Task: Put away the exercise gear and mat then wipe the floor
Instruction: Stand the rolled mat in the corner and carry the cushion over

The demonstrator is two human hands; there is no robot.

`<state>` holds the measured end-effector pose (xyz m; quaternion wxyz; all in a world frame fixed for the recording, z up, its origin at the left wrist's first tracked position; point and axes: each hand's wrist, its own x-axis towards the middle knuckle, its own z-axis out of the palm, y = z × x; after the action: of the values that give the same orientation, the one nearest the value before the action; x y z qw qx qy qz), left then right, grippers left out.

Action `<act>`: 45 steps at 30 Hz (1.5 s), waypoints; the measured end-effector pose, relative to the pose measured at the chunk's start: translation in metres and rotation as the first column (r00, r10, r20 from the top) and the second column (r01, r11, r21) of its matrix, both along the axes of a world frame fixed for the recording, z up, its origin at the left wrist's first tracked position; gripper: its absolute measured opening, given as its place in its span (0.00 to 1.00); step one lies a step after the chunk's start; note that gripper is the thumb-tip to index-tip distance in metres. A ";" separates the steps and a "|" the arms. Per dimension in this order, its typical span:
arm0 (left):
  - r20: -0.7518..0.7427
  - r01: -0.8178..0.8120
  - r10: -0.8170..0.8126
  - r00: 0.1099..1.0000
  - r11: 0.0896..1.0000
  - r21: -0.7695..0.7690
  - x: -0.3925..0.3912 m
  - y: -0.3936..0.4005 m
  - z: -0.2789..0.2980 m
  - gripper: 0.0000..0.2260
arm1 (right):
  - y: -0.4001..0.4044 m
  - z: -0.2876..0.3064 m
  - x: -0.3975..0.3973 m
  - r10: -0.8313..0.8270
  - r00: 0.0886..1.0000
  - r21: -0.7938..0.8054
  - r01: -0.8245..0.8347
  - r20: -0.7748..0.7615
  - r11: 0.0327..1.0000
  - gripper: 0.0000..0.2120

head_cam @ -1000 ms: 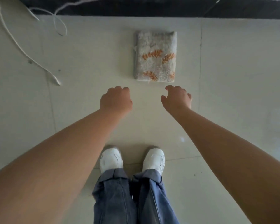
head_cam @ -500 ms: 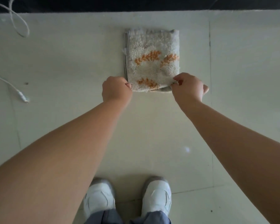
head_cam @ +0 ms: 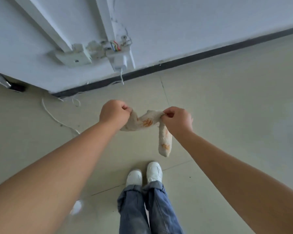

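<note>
A fluffy white cloth with orange marks (head_cam: 145, 121) hangs in the air above the pale tiled floor (head_cam: 227, 107), stretched between both hands. My left hand (head_cam: 114, 112) grips its left end in a fist. My right hand (head_cam: 177, 118) pinches the other end, and a loose part of the cloth droops below that hand towards my white shoes (head_cam: 145, 174).
A white wall (head_cam: 193, 22) with a dark skirting strip (head_cam: 210, 53) runs across the top. On it sit a white socket box (head_cam: 74, 56) and a plugged-in adapter (head_cam: 122, 59). A thin white cable (head_cam: 57, 119) trails over the floor at left.
Both hands reached the folded cloth on the floor, took its near corners and lifted it. It now hangs unfolded between them. The view has tilted up to the wall.
</note>
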<state>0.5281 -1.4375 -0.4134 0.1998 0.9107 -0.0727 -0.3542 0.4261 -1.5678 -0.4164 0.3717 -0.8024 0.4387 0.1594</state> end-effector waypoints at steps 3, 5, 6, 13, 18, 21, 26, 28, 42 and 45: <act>0.044 0.100 -0.098 0.994 0.994 -0.051 0.008 -0.026 0.080 0.08 | -0.020 0.070 -0.012 -0.079 0.995 0.026 0.078 0.067 0.997 0.09; 0.089 0.166 -0.159 0.983 0.983 -0.081 0.010 -0.047 0.124 0.08 | -0.036 0.110 -0.022 -0.113 0.988 0.025 0.110 0.109 0.994 0.07; 0.106 0.192 -0.181 0.978 0.977 -0.099 0.008 -0.060 0.144 0.07 | -0.045 0.130 -0.028 -0.133 0.982 0.017 0.132 0.132 0.991 0.06; 0.263 0.456 -0.395 0.880 0.857 -0.239 -0.042 -0.161 0.273 0.08 | -0.119 0.262 -0.103 -0.349 0.882 -0.047 0.382 0.316 0.923 0.14; 0.399 0.683 -0.564 0.723 0.668 -0.294 -0.115 -0.231 0.352 0.10 | -0.159 0.342 -0.192 -0.506 0.751 -0.113 0.598 0.425 0.793 0.05; 0.443 0.761 -0.621 0.647 0.558 -0.330 -0.173 -0.275 0.393 0.10 | -0.179 0.379 -0.267 -0.561 0.700 -0.203 0.687 0.441 0.697 0.03; 0.540 0.861 -0.672 0.508 0.385 -0.331 -0.276 -0.363 0.456 0.10 | -0.226 0.416 -0.390 -0.607 0.636 -0.318 0.768 0.477 0.556 0.04; 0.596 0.900 -0.675 0.435 0.314 -0.301 -0.323 -0.398 0.474 0.10 | -0.250 0.423 -0.434 -0.584 0.646 -0.363 0.761 0.491 0.537 0.04; 0.622 0.930 -0.691 0.367 0.284 -0.233 -0.535 -0.619 0.508 0.10 | -0.452 0.438 -0.646 -0.451 0.720 -0.426 0.683 0.527 0.594 0.02; 0.629 0.931 -0.687 0.363 0.253 -0.262 -0.557 -0.674 0.507 0.10 | -0.504 0.433 -0.665 -0.469 0.701 -0.419 0.704 0.537 0.573 0.04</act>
<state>-0.0290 -2.1116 0.0940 0.2316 0.6683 -0.6852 -0.1739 -0.2389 -2.0720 0.0165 0.2056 -0.6941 0.6324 -0.2758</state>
